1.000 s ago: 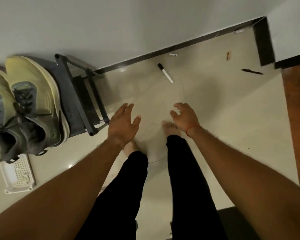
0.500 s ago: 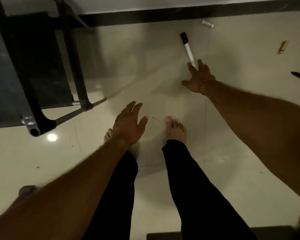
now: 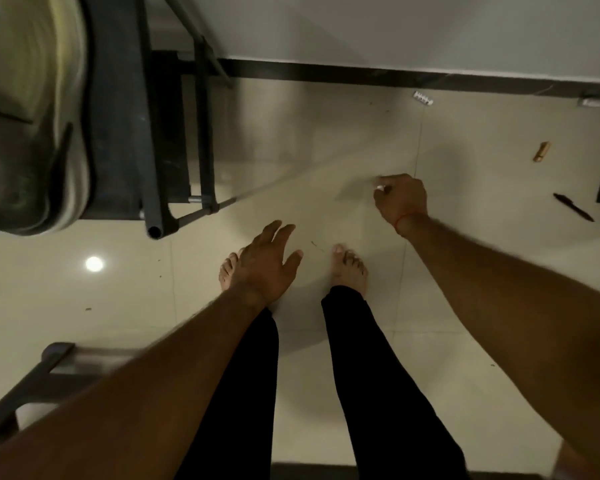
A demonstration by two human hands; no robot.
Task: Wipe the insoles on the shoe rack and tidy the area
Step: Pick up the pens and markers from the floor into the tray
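Observation:
The dark metal shoe rack (image 3: 146,133) stands at the upper left, with a blurred pale yellow shoe (image 3: 32,98) on its top shelf. No insole shows. My right hand (image 3: 400,197) is low over the tiled floor, right of the rack, with its fingers curled shut on the white marker (image 3: 380,187); only a small white bit of it shows at the fingertips. My left hand (image 3: 267,268) hovers over my left foot, fingers spread and holding nothing.
On the floor lie a black pen (image 3: 573,206), a small wooden clip (image 3: 541,151), and a small white item (image 3: 423,98) by the black skirting. A grey frame (image 3: 32,375) sits at the lower left. My bare feet stand mid-floor.
My right hand reached out to the marker on the floor and closed on it; the marker no longer lies on the tiles. The view dropped, then tilted back up towards the rack.

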